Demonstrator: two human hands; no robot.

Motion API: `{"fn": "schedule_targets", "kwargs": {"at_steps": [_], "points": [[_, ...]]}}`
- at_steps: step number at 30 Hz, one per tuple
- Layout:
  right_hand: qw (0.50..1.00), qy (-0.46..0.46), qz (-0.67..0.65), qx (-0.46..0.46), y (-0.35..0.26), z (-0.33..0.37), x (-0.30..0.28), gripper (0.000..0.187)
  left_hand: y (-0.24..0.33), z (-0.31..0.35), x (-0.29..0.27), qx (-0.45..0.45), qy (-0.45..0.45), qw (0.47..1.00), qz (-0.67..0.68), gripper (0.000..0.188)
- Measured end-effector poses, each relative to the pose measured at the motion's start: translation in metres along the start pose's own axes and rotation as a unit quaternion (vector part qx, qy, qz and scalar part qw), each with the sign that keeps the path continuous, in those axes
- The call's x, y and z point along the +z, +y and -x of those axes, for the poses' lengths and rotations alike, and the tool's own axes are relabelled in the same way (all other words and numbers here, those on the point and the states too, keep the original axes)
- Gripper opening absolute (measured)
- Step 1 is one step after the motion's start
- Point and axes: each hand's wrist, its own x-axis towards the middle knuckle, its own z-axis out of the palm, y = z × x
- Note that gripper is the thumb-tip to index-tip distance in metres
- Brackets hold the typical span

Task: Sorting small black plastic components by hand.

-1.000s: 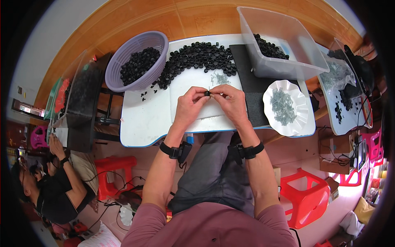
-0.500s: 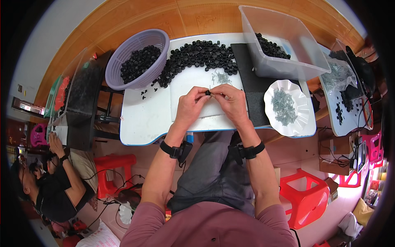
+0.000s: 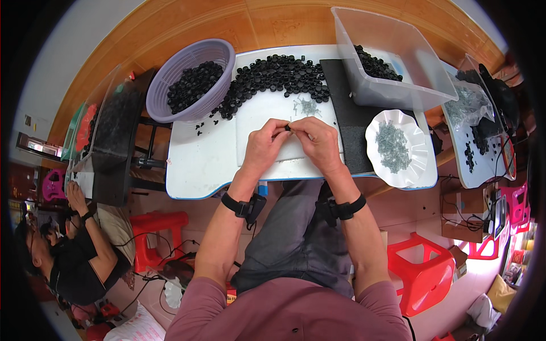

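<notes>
Over the white board (image 3: pixel 250 122), my two hands meet fingertip to fingertip. My left hand (image 3: pixel 264 149) pinches a small black plastic part (image 3: pixel 288 128). Against it, the fingers of my right hand (image 3: pixel 318 145) are pressed together; whatever they hold is too small to make out. Just beyond my fingers lies a small heap of clear thin pins (image 3: pixel 307 107). Behind that, many round black caps (image 3: pixel 278 74) are spread in an arc along the table's far side.
A purple basket (image 3: pixel 156 96) of black parts stands at the left; a clear bin (image 3: pixel 418 85) with more is at the back right. A fluted white dish (image 3: pixel 418 148) of clear pins sits on the right. Red stools (image 3: pixel 421 273) flank me. Another person (image 3: pixel 85 256) works at far left.
My hands stay almost in place. The right fingertips shift slightly at the black part, and the thin piece above them shows less plainly.
</notes>
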Motion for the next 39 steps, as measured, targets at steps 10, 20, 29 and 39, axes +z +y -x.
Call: {"fn": "schedule_targets", "kwargs": {"at_steps": [10,20,29,39], "points": [[0.997,-0.002,0.038,-0.071,-0.007,0.0,0.003,0.022,0.006,-0.003,-0.006,-0.054,-0.014,0.998,0.033,0.021],[0.984,-0.022,0.128,-0.123,-0.011,-0.003,0.003,0.035,0.002,-0.007,-0.005,-0.127,-0.018,0.981,0.144,0.025],[0.993,0.023,0.041,-0.109,-0.006,0.0,0.005,0.031,-0.003,-0.01,-0.007,-0.136,-0.041,0.971,0.195,0.025],[0.965,0.067,0.248,-0.055,0.003,-0.001,0.011,0.025,-0.004,-0.01,-0.006,-0.145,-0.025,0.976,0.163,0.023]]}}
